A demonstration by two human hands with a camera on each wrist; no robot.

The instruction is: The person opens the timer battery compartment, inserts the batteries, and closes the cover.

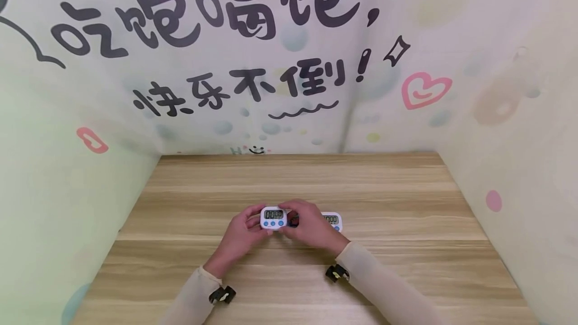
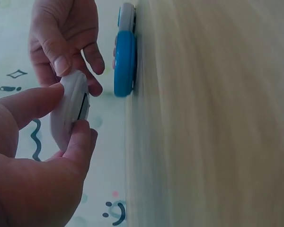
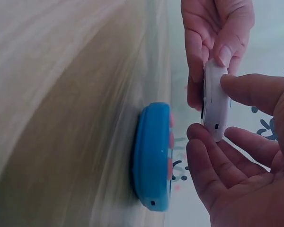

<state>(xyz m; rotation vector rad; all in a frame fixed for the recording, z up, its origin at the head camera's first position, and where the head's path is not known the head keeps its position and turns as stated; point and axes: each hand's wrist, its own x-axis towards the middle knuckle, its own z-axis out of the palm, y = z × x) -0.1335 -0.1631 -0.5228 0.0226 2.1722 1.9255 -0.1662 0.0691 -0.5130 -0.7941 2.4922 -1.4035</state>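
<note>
A white digital timer (image 1: 273, 224) with blue buttons and a screen of zeros is held between both hands. My left hand (image 1: 241, 232) pinches its left side, thumb on one face and fingers on the other, as the left wrist view shows. At the opposite end, my right hand (image 1: 311, 227) grips it between thumb and fingertips. In the wrist views the white timer is raised off the table. A blue timer (image 3: 154, 156) with pinkish buttons lies on the table close by, mostly hidden behind the right hand in the head view.
Another white timer (image 1: 333, 216) lies on the wooden table (image 1: 384, 184), partly covered by the right hand. Printed wall panels (image 1: 316, 114) enclose the table at the back and sides. Each wrist carries a small black camera mount (image 1: 222, 295).
</note>
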